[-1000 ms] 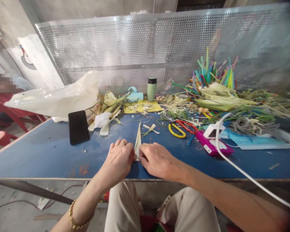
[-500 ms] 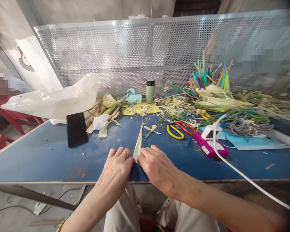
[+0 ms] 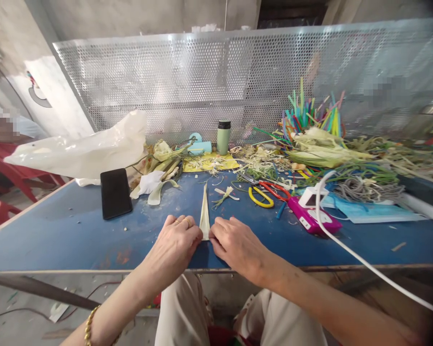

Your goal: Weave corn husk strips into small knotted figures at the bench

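A narrow pale husk strip [image 3: 204, 216] lies on the blue table near its front edge, its thin tip pointing away from me. My left hand [image 3: 178, 240], with rings on it, has its fingers closed on the strip's lower left edge. On the lower right edge are the curled fingers of my right hand [image 3: 236, 245]. Just beyond, a small knotted husk piece [image 3: 226, 194] rests beside yellow-and-red-handled scissors [image 3: 261, 197].
A black phone [image 3: 116, 193] and a plastic bag [image 3: 82, 149] are at left. Behind stand a green bottle [image 3: 223, 138] and a heap of husks [image 3: 324, 148]. A magenta power strip [image 3: 313, 216] with a white cable [image 3: 361, 259] is at right.
The strip has turned a little and now points more nearly straight away from me. My hands have moved slightly apart at its lower end, showing more of its base.
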`<state>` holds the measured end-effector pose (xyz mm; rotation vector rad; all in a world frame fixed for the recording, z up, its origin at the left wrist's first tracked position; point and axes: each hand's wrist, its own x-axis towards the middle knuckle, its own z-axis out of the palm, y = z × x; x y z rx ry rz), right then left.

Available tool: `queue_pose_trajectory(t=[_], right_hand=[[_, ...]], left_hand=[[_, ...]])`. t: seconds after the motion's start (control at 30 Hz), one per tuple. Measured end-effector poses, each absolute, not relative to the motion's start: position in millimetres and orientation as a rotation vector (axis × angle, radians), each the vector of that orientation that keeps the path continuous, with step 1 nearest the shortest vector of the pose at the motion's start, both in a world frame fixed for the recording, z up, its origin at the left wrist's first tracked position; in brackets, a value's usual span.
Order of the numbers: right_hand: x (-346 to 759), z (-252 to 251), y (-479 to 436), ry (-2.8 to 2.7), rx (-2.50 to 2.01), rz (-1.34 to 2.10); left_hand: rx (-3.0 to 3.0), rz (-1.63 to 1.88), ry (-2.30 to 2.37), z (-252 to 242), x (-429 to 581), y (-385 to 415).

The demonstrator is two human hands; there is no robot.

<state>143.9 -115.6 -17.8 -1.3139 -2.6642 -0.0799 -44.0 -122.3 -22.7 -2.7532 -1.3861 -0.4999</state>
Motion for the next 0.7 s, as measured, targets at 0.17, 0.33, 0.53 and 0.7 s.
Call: queue_pose_trajectory(t=[0.17, 0.33, 0.53, 0.7], right_hand=[[146.0, -14.6, -113.8, -2.617, -1.353, 0.037], [144.7, -11.2, -110.8, -2.663, -1.334, 0.016], [145.5, -13.2, -112.9, -2.679, -1.210, -0.004], [142.9, -16.9, -108.8, -2.611, -1.317, 0.021]], left_hand=[[-2.790, -0.533, -1.490, -22.2, -41.7, -117.5], [-2.754, -0.441, -1.559, -18.7, -36.6, -115.9], [-2.695, -0.411, -1.628, -17.1, -34.1, -119.2], [-2.667, -0.431, -1.678, -21.5, -33.2, -122.5]])
